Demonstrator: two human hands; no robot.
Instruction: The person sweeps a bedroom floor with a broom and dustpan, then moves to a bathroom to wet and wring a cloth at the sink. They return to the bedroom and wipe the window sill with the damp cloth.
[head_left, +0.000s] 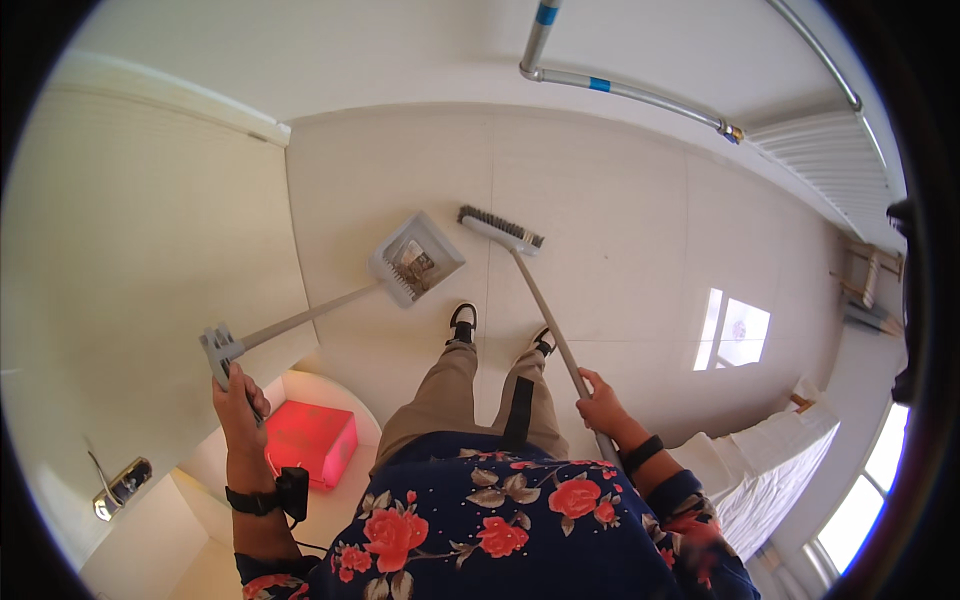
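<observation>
My left hand (241, 405) grips the grey top handle of a long-handled dustpan (322, 313). The pan (444, 251) is out over the pale tiled floor, its mouth turned toward the upper right, with small debris and a crumpled piece of litter (416, 260) inside. A row of comb teeth lines its rear edge. In my right hand (604, 407) is the stick of a broom (551, 311). Its grey head with dark bristles (501, 225) lies right of the pan, apart from it, bristles facing away from me.
A pale door (165, 225) stands at left, above a rounded shelf holding a red box (311, 442). Metal pipes (630, 91) run along the far wall to a white radiator (825, 161). White cloth (765, 450) covers something at lower right; a wooden stool (870, 274) is beyond.
</observation>
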